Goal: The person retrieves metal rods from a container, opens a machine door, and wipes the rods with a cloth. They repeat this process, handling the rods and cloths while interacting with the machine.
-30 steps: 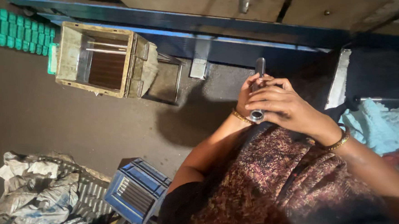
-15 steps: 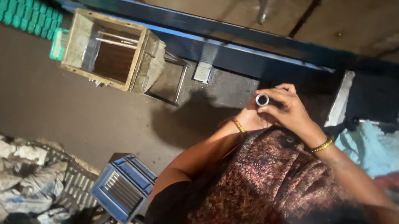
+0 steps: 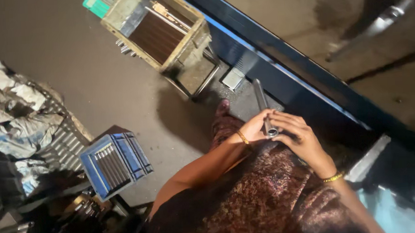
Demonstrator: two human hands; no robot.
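A short grey metal tube (image 3: 262,99) is held upright-tilted in front of me, its open round end facing the camera. My left hand (image 3: 254,127) grips it from the left side near the lower end. My right hand (image 3: 299,134) wraps the same end from the right, fingers curled over the rim. Both wrists wear thin gold bangles. My lap below is covered by dark patterned cloth (image 3: 264,198).
A blue plastic crate (image 3: 115,164) with metal rods stands at my left. A wooden box (image 3: 158,29) with rods sits farther ahead beside a green crate (image 3: 98,2). A blue metal frame (image 3: 281,75) runs diagonally. Crumpled paper and cloth (image 3: 13,117) lie left.
The view has swung and the tube now points farther away from me, showing more of its length. Both hands stay closed on its near end.
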